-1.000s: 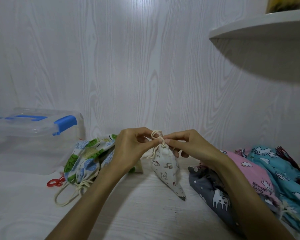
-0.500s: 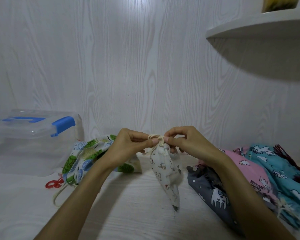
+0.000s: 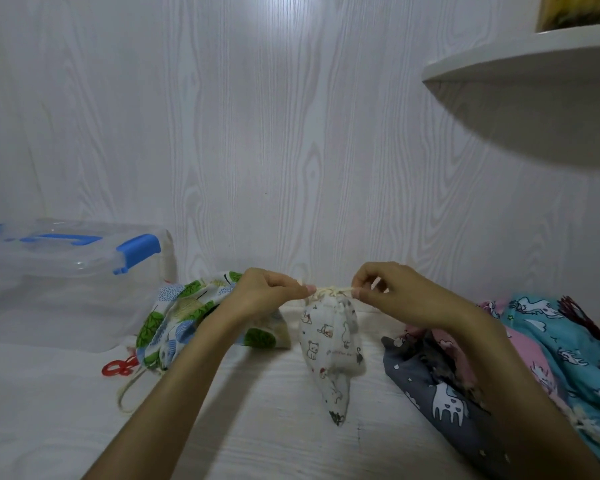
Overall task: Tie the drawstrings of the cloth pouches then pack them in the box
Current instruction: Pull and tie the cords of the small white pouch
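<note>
White woodgrain table (image 3: 291,452) meets matching wall (image 3: 257,133).

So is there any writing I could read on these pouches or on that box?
White cat-print pouch: one small printed line near its lower right, too blurred to read.
Pink pouch: dark print marks, too blurred to read.
Clear box with blue latches: no text visible.
Item on the shelf: no readable text.
</note>
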### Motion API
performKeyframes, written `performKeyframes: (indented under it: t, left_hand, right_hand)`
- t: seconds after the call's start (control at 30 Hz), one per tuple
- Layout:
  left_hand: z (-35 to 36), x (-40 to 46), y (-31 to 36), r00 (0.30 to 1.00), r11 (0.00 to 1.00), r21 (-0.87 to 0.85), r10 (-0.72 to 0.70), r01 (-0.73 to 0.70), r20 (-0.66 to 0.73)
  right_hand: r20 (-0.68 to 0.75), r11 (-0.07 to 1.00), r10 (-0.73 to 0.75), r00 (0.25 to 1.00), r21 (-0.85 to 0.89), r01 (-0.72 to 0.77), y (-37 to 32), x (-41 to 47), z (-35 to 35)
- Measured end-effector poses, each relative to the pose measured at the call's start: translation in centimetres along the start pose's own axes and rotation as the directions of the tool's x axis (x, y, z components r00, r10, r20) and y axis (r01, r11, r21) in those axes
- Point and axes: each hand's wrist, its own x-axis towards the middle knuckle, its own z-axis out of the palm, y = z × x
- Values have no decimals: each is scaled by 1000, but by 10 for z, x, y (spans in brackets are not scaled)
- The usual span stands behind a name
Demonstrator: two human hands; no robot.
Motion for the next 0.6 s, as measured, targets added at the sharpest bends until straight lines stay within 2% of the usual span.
performKeyframes:
  t: [0.07,0.13,0.27,0.33,0.4,0.47,0.5,0.53,0.57,0.6]
  left_hand:
    - [-7,0,3,997,996,71,64,-61,-32]
    - [-16,-2,7,987,980,113,161,-161,11]
    - [-18,-6,12,923,895,315,213,-316,321]
    - [-16,-6,8,918,876,356,203,-326,341]
    - [-18,-3,0,925,878,359,202,-317,323]
    - [-21,1,-7,936,892,337,211,-302,281]
    - [-24,3,-10,945,901,322,217,-291,245]
    - [-26,4,-12,954,911,304,225,-278,200]
    - [-29,5,-15,962,919,291,235,-265,136]
    - [-32,5,-17,966,923,285,253,-257,53]
  right_hand:
    - [-9,997,-1,1000,72,2,1,-1,-1]
    - [-7,990,-5,1000,142,5,2,0,0]
    - [20,946,-30,999,323,22,-2,2,3]
    - [199,963,-20,980,267,-35,-2,1,3]
    - [450,994,57,891,60,-93,-1,-1,9]
    - [525,996,80,848,-5,-91,2,0,26]
    - [477,996,69,876,24,-92,3,5,37]
    - [362,995,52,931,61,-79,6,11,49]
    - [195,995,40,980,83,-57,6,16,59]
    - [15,992,42,999,120,-44,7,20,67]
